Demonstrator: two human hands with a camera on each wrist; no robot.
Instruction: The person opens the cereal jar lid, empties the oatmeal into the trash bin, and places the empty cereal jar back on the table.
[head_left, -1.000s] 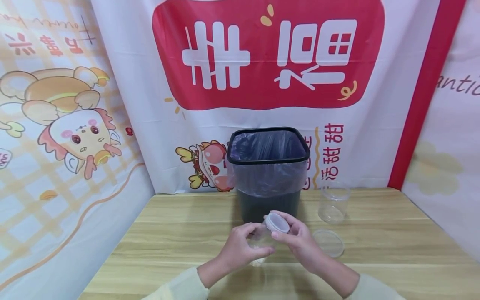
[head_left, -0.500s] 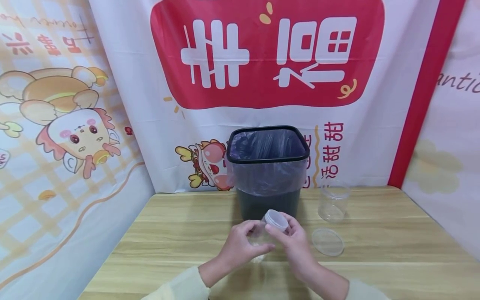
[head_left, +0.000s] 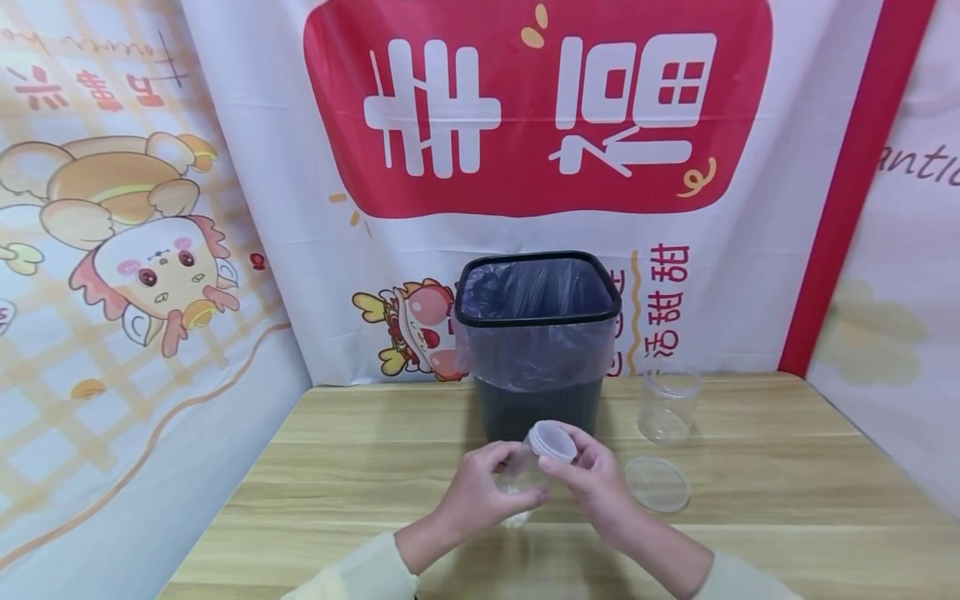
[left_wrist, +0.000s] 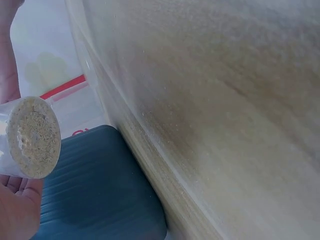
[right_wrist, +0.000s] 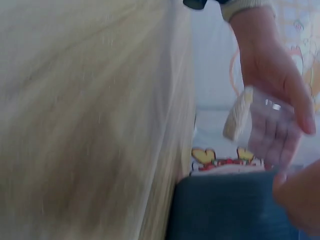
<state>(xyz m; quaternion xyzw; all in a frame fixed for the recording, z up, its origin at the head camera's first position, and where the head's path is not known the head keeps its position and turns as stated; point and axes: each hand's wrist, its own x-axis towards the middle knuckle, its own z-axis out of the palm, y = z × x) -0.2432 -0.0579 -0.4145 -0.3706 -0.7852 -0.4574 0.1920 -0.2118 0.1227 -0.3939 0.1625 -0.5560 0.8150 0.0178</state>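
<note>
My left hand (head_left: 476,493) grips the side of a clear plastic jar (head_left: 519,473), tilted above the table. A layer of pale, grainy material (left_wrist: 35,137) shows through its base in the left wrist view. Around the frosted lid (head_left: 557,440) at the jar's upper end, my right hand (head_left: 602,486) has its thumb on the near side and its fingers behind. In the right wrist view, the left hand (right_wrist: 275,75) spreads around the jar's wall, while the right hand (right_wrist: 302,200) shows only partly at the lower right edge.
A dark bin (head_left: 540,412) lined with a clear bag stands just behind my hands. To the right, a second clear jar (head_left: 666,412) stands without a lid, and a round translucent lid (head_left: 657,484) lies flat on the wooden table (head_left: 337,492). Printed cloths hang around the sides.
My right hand has swung inward and back out around the lid, its thumb shifting along the edge. The left hand and the jar have stayed nearly in place.
</note>
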